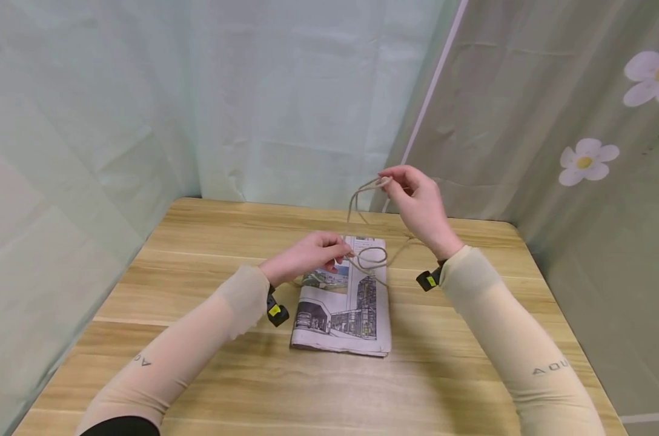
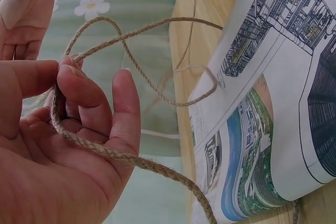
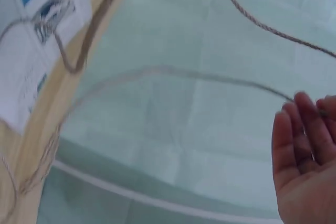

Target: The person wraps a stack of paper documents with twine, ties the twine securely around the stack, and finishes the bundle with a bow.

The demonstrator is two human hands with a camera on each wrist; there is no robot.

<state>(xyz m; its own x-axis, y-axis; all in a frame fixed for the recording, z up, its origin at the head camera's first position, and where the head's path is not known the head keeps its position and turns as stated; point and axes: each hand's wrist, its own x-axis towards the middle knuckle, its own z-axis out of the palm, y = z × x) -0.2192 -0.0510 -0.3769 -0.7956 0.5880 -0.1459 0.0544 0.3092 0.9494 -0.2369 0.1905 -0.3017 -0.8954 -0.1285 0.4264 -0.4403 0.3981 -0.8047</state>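
A folded newspaper (image 1: 340,303) lies on the wooden table, printed with building drawings and a colour picture. Over its upper part my left hand (image 1: 321,249) pinches a brown twine (image 2: 152,163) between thumb and fingertips. In the left wrist view the twine crosses the palm and forms a loop beyond the fingers. Higher and to the right, my right hand (image 1: 417,200) pinches another stretch of the twine (image 1: 357,197), raised above the table's far edge. Loose curls of twine hang over the newspaper between the hands. Part of the newspaper's top is hidden behind the left hand.
The wooden table (image 1: 198,290) has its far edge against a pale green curtain (image 1: 307,109). On the right hangs a grey curtain (image 1: 515,121) with white flowers. More twine (image 3: 39,174) trails near the table edge in the right wrist view.
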